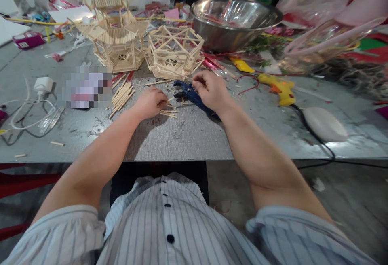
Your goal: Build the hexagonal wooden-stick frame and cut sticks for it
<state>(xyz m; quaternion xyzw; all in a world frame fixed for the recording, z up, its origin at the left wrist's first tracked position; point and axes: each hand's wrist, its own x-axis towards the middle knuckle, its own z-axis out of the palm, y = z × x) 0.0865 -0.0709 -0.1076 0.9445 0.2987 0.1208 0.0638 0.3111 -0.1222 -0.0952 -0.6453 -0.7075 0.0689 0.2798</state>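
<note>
My left hand (151,103) is closed in a pinch, and a short wooden stick (171,99) pokes out past its fingertips. My right hand (212,90) pinches what looks like a thin wooden stick (187,78), whose far end overlaps the base of a small openwork stick frame (174,52). Beneath and beside the right hand lie blue-handled cutters (194,98), jaws toward the left. Several cut sticks (169,113) lie between the hands. To the left of my left hand is a pile of longer sticks (121,98).
A tiered stick pavilion (118,40) stands at the back left. Behind the frame sits a steel bowl (209,34). A yellow glue gun (283,89) with a black cord lies right, near a white oval object (325,124). A phone (86,89) and white charger (44,85) are left.
</note>
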